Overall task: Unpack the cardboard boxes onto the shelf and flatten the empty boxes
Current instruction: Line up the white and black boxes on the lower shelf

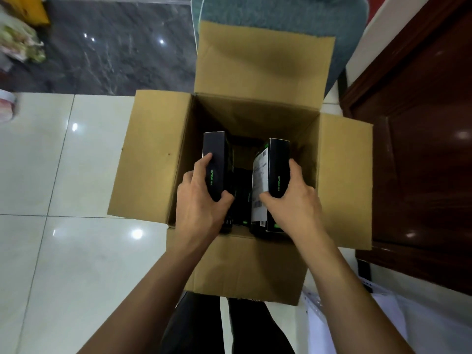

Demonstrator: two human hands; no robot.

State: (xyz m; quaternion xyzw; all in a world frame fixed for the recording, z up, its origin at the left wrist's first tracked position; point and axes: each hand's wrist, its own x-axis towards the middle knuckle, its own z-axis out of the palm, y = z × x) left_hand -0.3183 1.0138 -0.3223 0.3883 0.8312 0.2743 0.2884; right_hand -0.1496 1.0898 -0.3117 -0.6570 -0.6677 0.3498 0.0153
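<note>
— Nearest the lens, what shows?

— Two bare forearms, reaching forward and down from the bottom edge, above the person's dark trouser legs (204,328). Both run into an open cardboard box (153,159) standing on a pale glossy tiled floor (51,251), its four flaps folded outward.

— And the left hand?

— The left hand (201,200) is clamped on a black product box (215,159) with green lettering: thumb on the inner face, fingers curled round the outer edge. That box stands upright on its narrow side against the carton's left wall, its top below the carton rim.

— The right hand?

— The right hand (291,200) grips a second black product box (277,169) of the same kind, thumb on the inner side, fingers over the outer. A white printed label (259,180) covers its broad face, turned toward the middle. It stands upright near the carton's right wall, also inside.

— Anything between the two?

— More dark packages (241,190) with small green marks lie lower in the carton; how many cannot be told in the shadow.

— And around the carton?

— Beyond the far flap sits a blue-grey fuzzy cushion or seat (281,14). Dark marbled flooring (115,47) lies at upper left, dark red-brown wooden furniture (421,123) at right, and white perforated-edge paper (383,315) at lower right.
</note>
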